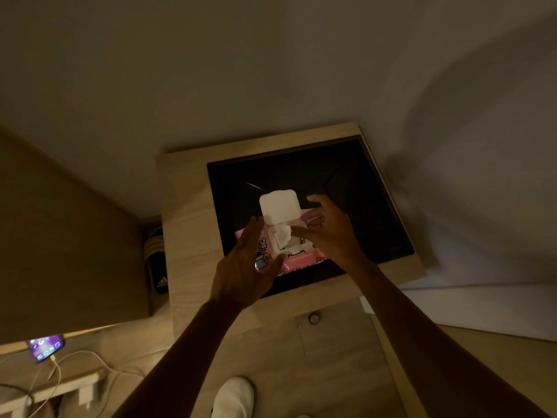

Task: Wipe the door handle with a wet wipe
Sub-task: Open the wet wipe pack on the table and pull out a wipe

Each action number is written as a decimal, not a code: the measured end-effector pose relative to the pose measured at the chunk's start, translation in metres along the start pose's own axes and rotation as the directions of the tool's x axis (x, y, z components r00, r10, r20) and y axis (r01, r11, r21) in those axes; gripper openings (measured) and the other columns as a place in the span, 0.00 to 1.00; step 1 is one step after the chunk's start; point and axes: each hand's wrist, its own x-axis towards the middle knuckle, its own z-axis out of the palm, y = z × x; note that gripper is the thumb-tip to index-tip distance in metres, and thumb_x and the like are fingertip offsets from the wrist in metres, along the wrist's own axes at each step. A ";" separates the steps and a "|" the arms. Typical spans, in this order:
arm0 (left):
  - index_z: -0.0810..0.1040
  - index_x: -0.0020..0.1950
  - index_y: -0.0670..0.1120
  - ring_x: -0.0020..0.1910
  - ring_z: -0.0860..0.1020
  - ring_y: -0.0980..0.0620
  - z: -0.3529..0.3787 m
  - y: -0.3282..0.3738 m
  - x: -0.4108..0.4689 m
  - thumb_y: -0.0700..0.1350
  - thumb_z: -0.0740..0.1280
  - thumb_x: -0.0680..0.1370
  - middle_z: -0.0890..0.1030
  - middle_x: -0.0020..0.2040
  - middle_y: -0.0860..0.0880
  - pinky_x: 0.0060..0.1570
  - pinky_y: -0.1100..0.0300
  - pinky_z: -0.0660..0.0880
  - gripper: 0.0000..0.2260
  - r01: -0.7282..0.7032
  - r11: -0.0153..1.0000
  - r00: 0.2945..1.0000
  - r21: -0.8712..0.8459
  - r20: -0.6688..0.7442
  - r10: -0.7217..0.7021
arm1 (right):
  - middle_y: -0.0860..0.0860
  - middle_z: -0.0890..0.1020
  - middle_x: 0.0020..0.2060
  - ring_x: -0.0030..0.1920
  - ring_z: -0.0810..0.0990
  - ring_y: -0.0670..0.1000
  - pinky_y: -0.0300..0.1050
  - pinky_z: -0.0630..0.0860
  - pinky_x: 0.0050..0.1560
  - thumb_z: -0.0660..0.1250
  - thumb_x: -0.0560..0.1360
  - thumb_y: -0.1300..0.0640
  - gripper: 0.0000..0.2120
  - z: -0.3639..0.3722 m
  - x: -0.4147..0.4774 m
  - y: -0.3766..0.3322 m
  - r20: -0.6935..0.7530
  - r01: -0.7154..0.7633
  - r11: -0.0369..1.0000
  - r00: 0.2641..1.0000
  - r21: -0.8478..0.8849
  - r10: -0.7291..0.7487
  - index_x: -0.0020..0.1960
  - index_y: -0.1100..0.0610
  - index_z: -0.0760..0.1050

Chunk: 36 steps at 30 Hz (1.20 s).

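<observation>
A pink pack of wet wipes [297,259] with cartoon prints lies on a black panel [355,206] set in a wooden cabinet top. Its white lid [279,208] stands flipped up. A white wet wipe [281,235] sticks up out of the opening. My left hand [244,267] rests against the pack's left side, fingers spread. My right hand [330,233] is at the pack's right, with thumb and forefinger pinching the wipe. No door handle is in view.
The wooden cabinet [187,236] stands against a white wall, with a small round knob [314,318] on its front. A black slide sandal [156,260] lies to its left. A lit phone [45,347] with a cable sits at lower left. A white slipper [233,396] shows below.
</observation>
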 end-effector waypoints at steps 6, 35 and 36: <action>0.64 0.73 0.48 0.63 0.75 0.50 0.002 0.013 0.007 0.64 0.66 0.71 0.71 0.70 0.49 0.53 0.55 0.77 0.36 0.160 0.987 0.985 0.022 -0.067 -0.158 | 0.48 0.79 0.47 0.43 0.77 0.40 0.31 0.73 0.40 0.79 0.63 0.50 0.39 0.004 -0.003 -0.002 -0.027 -0.014 1.000 1.000 -0.016 0.013 0.69 0.56 0.66; 0.73 0.67 0.50 0.58 0.78 0.49 0.004 0.002 0.017 0.53 0.64 0.77 0.72 0.69 0.47 0.49 0.57 0.79 0.18 0.059 0.996 0.998 0.063 -0.037 -0.057 | 0.55 0.78 0.49 0.51 0.75 0.53 0.49 0.73 0.56 0.76 0.68 0.57 0.05 0.022 -0.019 0.006 -0.058 0.169 0.915 0.977 -0.367 -0.204 0.42 0.56 0.82; 0.73 0.67 0.50 0.58 0.77 0.49 0.004 0.001 0.017 0.53 0.64 0.77 0.71 0.69 0.47 0.50 0.57 0.79 0.19 0.065 0.996 0.998 0.065 -0.028 -0.063 | 0.55 0.79 0.49 0.52 0.75 0.53 0.49 0.73 0.56 0.74 0.70 0.58 0.04 0.022 -0.020 0.004 -0.050 0.166 0.913 0.979 -0.373 -0.199 0.43 0.57 0.82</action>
